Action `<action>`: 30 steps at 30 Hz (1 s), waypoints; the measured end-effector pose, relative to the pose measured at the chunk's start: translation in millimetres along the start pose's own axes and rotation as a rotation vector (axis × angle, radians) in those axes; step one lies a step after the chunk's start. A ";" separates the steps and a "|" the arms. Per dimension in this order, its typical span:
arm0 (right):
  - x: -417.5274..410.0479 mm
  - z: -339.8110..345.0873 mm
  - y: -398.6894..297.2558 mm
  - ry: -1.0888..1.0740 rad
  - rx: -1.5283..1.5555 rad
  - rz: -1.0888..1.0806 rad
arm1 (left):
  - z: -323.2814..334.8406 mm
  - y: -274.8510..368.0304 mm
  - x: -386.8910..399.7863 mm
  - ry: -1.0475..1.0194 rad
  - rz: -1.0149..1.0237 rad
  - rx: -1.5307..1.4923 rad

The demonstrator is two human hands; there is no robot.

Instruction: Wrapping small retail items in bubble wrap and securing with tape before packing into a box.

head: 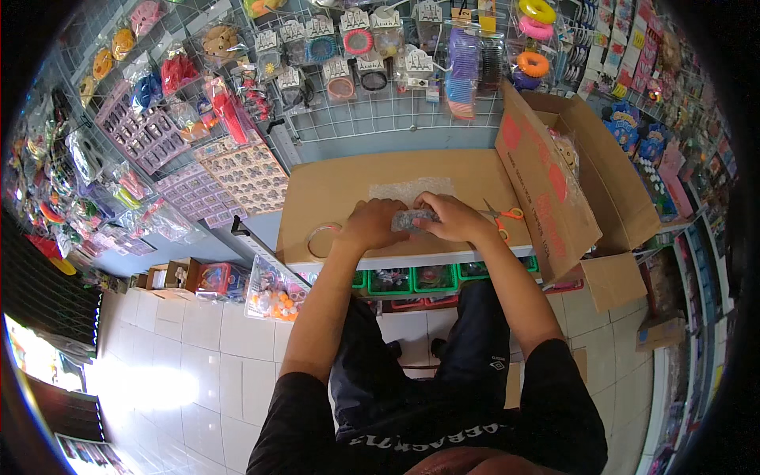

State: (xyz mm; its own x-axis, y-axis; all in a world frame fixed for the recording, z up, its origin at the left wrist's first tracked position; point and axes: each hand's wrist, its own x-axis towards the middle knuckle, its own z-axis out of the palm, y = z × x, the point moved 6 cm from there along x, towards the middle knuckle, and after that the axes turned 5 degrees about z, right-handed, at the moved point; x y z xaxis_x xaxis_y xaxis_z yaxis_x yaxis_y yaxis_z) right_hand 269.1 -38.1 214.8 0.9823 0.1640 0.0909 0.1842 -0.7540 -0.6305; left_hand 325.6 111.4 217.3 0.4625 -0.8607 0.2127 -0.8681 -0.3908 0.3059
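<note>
A small bundle in clear bubble wrap (409, 220) is held between my two hands above the front of the cardboard-covered tabletop (335, 178). My left hand (375, 224) grips its left end, fingers mostly turned out of sight. From the right, my right hand (454, 217) holds it with the thumb in front and the fingers curled over the top. What the wrap encloses cannot be made out. Flat bubble wrap (409, 189) extends over the table just behind the bundle; whether it joins the bundle is hidden.
A roll of tape (310, 242) lies left of my left hand. Orange-handled scissors (509, 213) lie to the right, near an open cardboard box (549, 196). Green baskets (389, 281) sit under the tabletop. Packaged accessories hang on a wire grid (380, 113) behind.
</note>
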 end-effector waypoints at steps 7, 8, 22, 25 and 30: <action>-22.2 -8.5 -5.6 0.152 -0.234 -0.206 | -8.5 12.6 0.4 -0.128 -0.234 0.004; -22.9 -8.8 -5.1 0.151 -0.233 -0.204 | -10.8 15.9 -0.1 -0.130 -0.234 0.003; -5.2 -1.1 -7.3 -0.014 -0.088 -0.063 | -6.3 -7.7 -15.3 -0.040 -0.188 -0.048; 3.7 -3.1 -8.3 -0.032 -0.073 -0.010 | -13.7 -5.3 -17.0 0.093 -0.155 -0.152; 19.6 -2.2 6.9 -0.088 -0.089 0.039 | -28.3 22.3 -16.2 0.240 0.048 0.081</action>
State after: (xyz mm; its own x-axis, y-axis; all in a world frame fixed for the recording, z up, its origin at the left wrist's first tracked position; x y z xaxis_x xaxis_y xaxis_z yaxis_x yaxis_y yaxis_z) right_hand 289.7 -41.5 213.9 0.9827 0.1853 -0.0025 0.1520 -0.8136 -0.5611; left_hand 303.9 125.9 246.9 0.4415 -0.7806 0.4424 -0.8973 -0.3846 0.2168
